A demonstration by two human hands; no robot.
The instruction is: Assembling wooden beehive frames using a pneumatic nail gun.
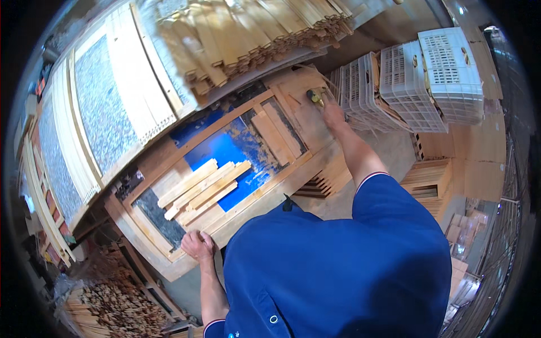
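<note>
Right hand (332, 115) grasping a small yellowish tool (315, 98) at the right end of the counter (307, 125), a worker (338, 259) rests the left hand (198, 245) (grip impossible to tell) near wooden strips (205, 188), apparently bracing the reach.

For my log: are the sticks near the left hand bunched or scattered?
Bunched: the sticks lie close together, nearly parallel, beyond the left hand.

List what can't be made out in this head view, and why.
All in the head view:
Small yellowish-and-black item at the right hand: too small to identify or judge the grip.
Left hand: fingertips hidden by the hand itself.
Upper stack of wood strips: far ends cut off by the upper edge.
Person's legs: hidden behind the blue shirt.
</note>
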